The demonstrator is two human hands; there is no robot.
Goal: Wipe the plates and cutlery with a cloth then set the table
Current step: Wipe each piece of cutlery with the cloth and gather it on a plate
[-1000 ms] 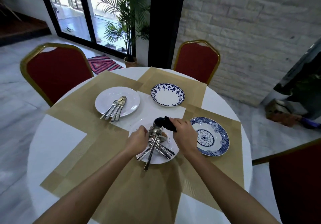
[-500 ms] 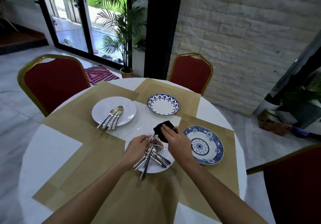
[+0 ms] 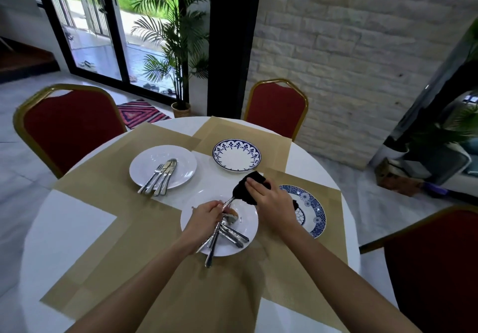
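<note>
One utensil (image 3: 228,201) over the near white plate (image 3: 248,216): left hand (image 3: 204,219) grips its handle, right hand (image 3: 274,203) clasps the black cloth (image 3: 245,185) round its far end. Spare cutlery (image 3: 234,235) on the same plate. Far-left white plate (image 3: 182,159) holds more cutlery (image 3: 161,177); blue patterned plate (image 3: 316,212) right.

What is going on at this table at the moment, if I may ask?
A person is wiping cutlery. The left hand holds a silver metal utensil over the near round white plate, where more loose cutlery lies. The right hand grips a black cloth wrapped round the utensil's far end. A second white plate bears cutlery; a blue-rimmed plate and a blue floral plate lie beyond.
</note>
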